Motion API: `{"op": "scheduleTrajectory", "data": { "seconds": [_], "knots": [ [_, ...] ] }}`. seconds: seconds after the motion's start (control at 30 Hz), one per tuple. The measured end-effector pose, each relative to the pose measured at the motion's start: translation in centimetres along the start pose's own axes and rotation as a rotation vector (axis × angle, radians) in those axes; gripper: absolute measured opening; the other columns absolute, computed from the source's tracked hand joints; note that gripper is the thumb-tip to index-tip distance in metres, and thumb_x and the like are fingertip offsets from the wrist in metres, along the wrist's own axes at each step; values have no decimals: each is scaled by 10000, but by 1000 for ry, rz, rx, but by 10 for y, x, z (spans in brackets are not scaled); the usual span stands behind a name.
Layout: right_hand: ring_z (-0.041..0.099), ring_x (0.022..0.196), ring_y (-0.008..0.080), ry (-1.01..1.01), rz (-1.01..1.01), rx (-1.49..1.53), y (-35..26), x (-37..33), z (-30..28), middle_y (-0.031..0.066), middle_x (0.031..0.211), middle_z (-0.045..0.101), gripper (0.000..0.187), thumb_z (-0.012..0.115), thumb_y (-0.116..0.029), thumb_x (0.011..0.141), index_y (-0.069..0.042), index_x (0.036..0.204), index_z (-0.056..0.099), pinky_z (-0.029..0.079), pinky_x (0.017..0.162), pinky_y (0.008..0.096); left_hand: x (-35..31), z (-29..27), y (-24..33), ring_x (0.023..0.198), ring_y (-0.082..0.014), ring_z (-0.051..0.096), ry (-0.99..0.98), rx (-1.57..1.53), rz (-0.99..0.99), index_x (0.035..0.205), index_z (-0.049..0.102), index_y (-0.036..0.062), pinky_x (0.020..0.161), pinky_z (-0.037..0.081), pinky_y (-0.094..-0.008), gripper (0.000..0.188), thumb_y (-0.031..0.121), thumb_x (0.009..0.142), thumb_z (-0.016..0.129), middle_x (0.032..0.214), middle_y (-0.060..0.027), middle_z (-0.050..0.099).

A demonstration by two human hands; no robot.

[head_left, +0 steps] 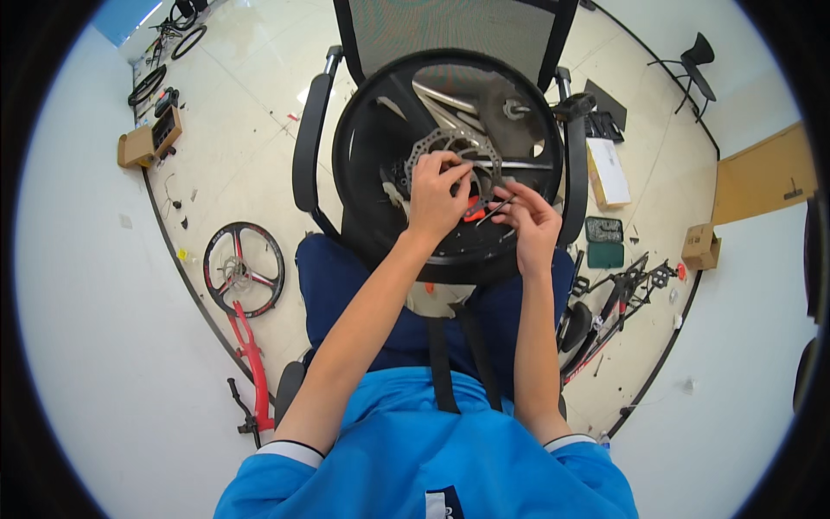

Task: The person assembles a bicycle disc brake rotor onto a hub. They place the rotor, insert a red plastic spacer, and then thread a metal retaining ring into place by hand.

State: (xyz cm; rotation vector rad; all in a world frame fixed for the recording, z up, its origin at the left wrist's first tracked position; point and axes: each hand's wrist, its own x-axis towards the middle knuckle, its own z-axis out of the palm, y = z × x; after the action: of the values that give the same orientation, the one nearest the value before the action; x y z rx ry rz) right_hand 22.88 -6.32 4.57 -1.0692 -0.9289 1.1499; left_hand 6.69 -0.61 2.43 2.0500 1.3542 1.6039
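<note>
A large black bicycle wheel lies flat on the seat of an office chair in front of me. A silver brake disc with a perforated edge sits near the wheel's middle. My left hand is over the disc, its thumb and fingers pinched together; what they hold, if anything, is hidden. To its right, my right hand pinches a thin dark rod between thumb and fingers, slanting towards the disc. An orange-red piece shows between my hands.
Armrests flank the wheel. On the floor at left lie a three-spoke wheel and a red fork-like part. At right are a bicycle frame, an opened green case and a cardboard box. Another chair stands far right.
</note>
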Motion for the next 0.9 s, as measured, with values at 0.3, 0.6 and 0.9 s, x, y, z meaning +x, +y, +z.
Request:
{"op": "scheduleTrajectory", "data": {
  "seconds": [0.3, 0.6, 0.9],
  "knots": [
    [687, 677, 140, 26, 67, 59, 7, 11, 18, 109, 824, 714, 279, 694, -193, 977, 68, 1074, 706, 564, 624, 253, -2, 0, 3, 859, -236, 554, 8, 1, -1, 923, 781, 64, 777, 466, -355, 166, 58, 757, 790, 940, -52, 598],
    [665, 709, 109, 7, -131, -283, 13, 34, 27, 61, 819, 712, 215, 670, -134, 974, 58, 1047, 731, 547, 671, 247, -3, 1, -4, 879, -249, 562, 9, -29, 16, 935, 773, 54, 776, 473, -360, 174, 36, 762, 778, 958, -62, 618],
    [690, 715, 121, 1, -134, -335, 13, 33, 32, 78, 837, 740, 203, 691, -121, 947, 61, 1025, 735, 556, 674, 249, -5, 2, -4, 927, -264, 554, -6, -54, -2, 942, 766, 48, 846, 445, -394, 183, 46, 760, 740, 1001, -69, 599]
  ]
}}
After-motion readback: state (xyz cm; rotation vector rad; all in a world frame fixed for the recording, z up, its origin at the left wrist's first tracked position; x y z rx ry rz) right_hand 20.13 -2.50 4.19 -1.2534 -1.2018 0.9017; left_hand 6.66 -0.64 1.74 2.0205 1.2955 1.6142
